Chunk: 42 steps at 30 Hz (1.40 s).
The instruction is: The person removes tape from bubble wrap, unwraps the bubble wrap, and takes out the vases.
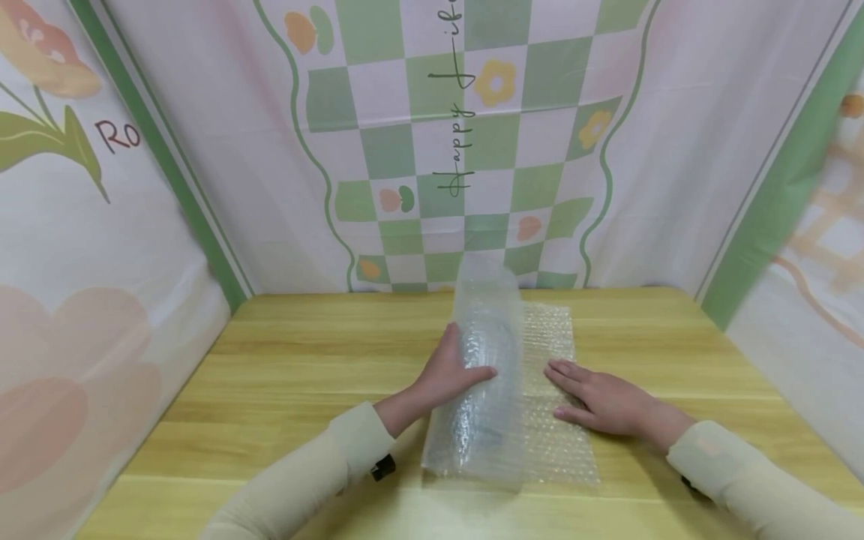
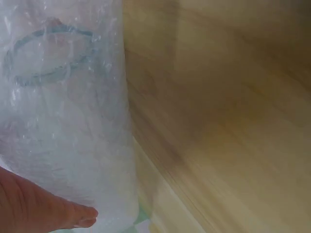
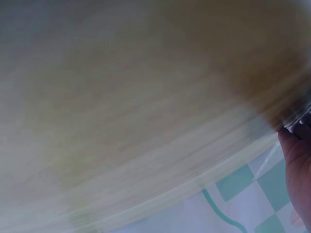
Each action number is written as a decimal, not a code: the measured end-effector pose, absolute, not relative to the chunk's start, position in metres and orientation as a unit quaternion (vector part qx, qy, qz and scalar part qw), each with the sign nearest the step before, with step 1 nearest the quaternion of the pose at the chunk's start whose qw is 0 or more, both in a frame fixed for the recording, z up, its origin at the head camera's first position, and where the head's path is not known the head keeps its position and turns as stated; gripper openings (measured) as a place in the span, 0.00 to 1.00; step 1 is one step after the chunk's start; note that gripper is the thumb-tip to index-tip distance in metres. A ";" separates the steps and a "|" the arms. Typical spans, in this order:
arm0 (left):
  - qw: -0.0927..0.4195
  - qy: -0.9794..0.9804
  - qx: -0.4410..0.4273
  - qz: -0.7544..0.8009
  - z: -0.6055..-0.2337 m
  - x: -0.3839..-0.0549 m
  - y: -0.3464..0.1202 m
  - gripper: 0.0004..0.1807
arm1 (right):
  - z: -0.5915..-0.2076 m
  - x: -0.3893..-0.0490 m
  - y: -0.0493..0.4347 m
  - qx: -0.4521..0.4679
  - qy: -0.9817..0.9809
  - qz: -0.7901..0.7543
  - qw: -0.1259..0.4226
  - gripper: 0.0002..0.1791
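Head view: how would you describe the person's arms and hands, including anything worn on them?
The left sleeve and right sleeve are long and pale cream, reaching the wrists. A small black block shows under the left one; a dark piece, mostly hidden, peeks out under the right. The left hand and right hand wear no gloves.

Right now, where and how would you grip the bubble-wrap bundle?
Probably mid-length around the bubble-wrap bundle, from the left, where the left hand holds it: it bulges up there, while the loose flap lies flat on the right under the right hand.
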<state>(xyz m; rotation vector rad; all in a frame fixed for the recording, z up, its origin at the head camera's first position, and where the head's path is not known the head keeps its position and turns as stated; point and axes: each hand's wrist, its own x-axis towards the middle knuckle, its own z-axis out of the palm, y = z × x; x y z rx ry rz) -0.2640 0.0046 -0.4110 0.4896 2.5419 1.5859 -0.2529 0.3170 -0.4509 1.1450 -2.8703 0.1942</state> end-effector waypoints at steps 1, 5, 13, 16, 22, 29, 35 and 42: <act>0.053 0.835 0.159 0.524 -0.411 -0.265 0.003 0.61 | -0.451 -0.253 0.317 0.370 -0.926 0.063 0.023 0.40; 0.056 0.832 0.150 0.531 -0.411 -0.266 -0.003 0.61 | -0.451 -0.253 0.318 0.371 -0.926 0.063 0.025 0.40; 0.074 0.810 0.143 0.564 -0.414 -0.269 -0.017 0.59 | -0.452 -0.254 0.318 0.368 -0.927 0.063 0.019 0.40; 0.078 0.801 0.145 0.576 -0.416 -0.271 -0.021 0.58 | -0.452 -0.254 0.318 0.368 -0.928 0.063 0.018 0.40; 0.084 0.793 0.148 0.586 -0.421 -0.272 -0.024 0.59 | -0.452 -0.254 0.318 0.367 -0.928 0.066 0.014 0.40; 0.084 0.812 0.150 0.557 -0.422 -0.269 -0.025 0.62 | -0.452 -0.252 0.317 0.363 -0.929 0.067 0.011 0.40; 0.079 0.821 0.156 0.544 -0.419 -0.267 -0.025 0.62 | -0.451 -0.251 0.317 0.361 -0.930 0.066 0.010 0.40; 0.049 0.837 0.173 0.518 -0.414 -0.268 -0.022 0.62 | -0.450 -0.252 0.317 0.361 -0.930 0.065 0.009 0.40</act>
